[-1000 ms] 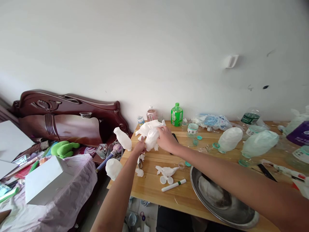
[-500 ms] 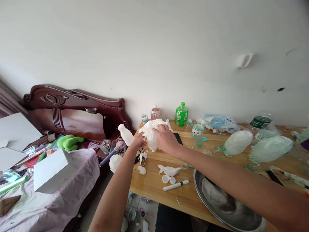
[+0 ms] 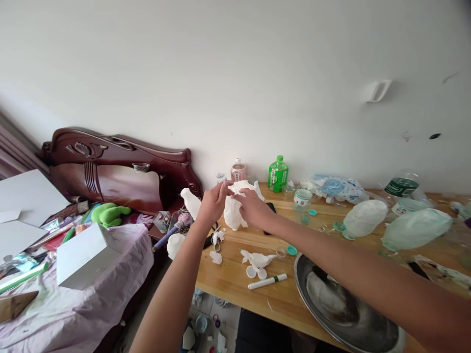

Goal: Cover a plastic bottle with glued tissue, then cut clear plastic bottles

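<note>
A white, lumpy, paper-like form [image 3: 232, 216] stands on the wooden table, with a ruffled white sheet [image 3: 243, 185] spreading from its top. My left hand [image 3: 213, 202] reaches its upper left side, fingers bent and pinched together at the top edge. From the right, my right hand [image 3: 254, 208] curls its fingers over the same top, thumb and fingertips on the white material. Both sets of fingertips nearly meet there and partly hide what they pinch. Below lie scissors [image 3: 216, 243], partly covered by white scraps, and a torn white piece [image 3: 215, 257].
A metal basin [image 3: 300, 289] occupies the table's front right. A white marker [image 3: 267, 281] and white caps [image 3: 256, 272] lie nearer the front. Behind stand a green bottle [image 3: 278, 175] and a pink bottle [image 3: 238, 171]. Wrapped bottles [image 3: 364, 218] lie right. A bed [image 3: 121, 274] is left.
My left hand has risen from low beside the white form to its top edge, close to my right hand. My right hand stays on the upper right side, fingers more curled.
</note>
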Demonstrator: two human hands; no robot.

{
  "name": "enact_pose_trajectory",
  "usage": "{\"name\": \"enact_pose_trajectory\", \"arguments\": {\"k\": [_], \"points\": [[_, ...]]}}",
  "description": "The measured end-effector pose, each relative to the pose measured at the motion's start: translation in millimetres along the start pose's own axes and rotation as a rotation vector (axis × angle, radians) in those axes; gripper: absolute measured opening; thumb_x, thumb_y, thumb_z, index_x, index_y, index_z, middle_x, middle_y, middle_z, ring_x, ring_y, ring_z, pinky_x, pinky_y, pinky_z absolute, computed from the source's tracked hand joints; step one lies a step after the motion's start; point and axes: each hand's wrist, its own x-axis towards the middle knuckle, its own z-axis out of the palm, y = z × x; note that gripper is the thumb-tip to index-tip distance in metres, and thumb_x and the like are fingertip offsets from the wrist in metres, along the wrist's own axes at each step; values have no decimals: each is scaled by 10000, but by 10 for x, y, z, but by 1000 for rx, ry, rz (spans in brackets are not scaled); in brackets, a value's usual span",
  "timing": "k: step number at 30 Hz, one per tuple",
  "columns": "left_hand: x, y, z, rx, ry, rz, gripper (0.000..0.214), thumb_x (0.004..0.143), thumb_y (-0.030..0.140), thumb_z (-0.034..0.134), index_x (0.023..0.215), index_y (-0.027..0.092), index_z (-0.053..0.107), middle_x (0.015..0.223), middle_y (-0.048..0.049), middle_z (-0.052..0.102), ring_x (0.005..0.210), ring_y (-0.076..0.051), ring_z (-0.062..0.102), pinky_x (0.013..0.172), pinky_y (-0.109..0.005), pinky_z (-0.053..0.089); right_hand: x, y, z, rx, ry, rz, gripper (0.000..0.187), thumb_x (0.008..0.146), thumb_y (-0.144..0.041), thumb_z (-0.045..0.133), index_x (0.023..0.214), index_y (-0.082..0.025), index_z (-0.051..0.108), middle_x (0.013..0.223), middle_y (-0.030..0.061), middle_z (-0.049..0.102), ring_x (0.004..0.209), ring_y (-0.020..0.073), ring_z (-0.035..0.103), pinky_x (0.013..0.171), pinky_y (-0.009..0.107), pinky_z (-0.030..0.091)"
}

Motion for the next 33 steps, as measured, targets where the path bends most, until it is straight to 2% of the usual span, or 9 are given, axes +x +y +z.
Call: {"name": "enact_pose_trajectory", "arguments": {"k": [3,9,12,16,20,24,29,33], "points": [[-46,-71,36,95,-39,58,510,997,492,288,1124,205,690,961,-65,769,907,-230,695,837,-353,501,-12,64,14,65,8,-5,444,917,-241,593,1349,-224,490,1399,101,465,1264,301,463,989,523,452],[-85,-169,118,216,-123,180,461,1006,439,306,1147,202,676,1155,-81,724,1070,-231,657,928,-366,487,68,215,38,242,15,-7,291,940,-284,574,1213,-187,596,1275,81,593,1177,238,558,1008,491,449],[-87,-194,138,268,-125,209,449,1013,411,296,1184,198,653,1177,-85,712,1086,-230,646,937,-377,486,108,305,44,314,20,34,266,939,-312,579,1167,-181,620,1249,80,616,1149,228,580,997,480,462],[-64,-241,144,329,-148,254,443,1018,388,285,1190,202,649,1151,-80,717,1069,-223,646,927,-382,495,139,430,51,393,12,125,249,947,-330,569,1124,-167,632,1154,71,655,1015,199,639,901,429,528],[-49,-287,145,391,-216,328,406,1012,372,325,1216,221,641,1217,-75,689,1157,-230,596,1001,-421,454,148,475,78,461,4,125,219,949,-315,570,1084,-159,643,1102,60,673,980,182,651,882,411,538],[-76,-324,142,452,-257,362,382,1005,366,357,1243,242,629,1290,-85,648,1198,-254,565,1006,-469,438,144,430,113,480,19,102,208,939,-310,587,1061,-152,648,1068,53,678,956,180,654,876,413,537],[-116,-360,149,475,-260,368,394,985,383,423,1341,265,543,1261,-72,660,1174,-245,574,983,-446,457,143,391,148,459,51,72,231,919,-300,615,1100,-157,633,1142,63,652,985,188,639,893,422,529],[-115,-404,173,471,-248,374,349,974,369,452,1267,257,606,1215,-70,684,1127,-236,598,974,-432,470,146,436,177,426,36,90,234,923,-318,608,1092,-159,634,1118,60,658,961,182,643,869,408,538]]}}
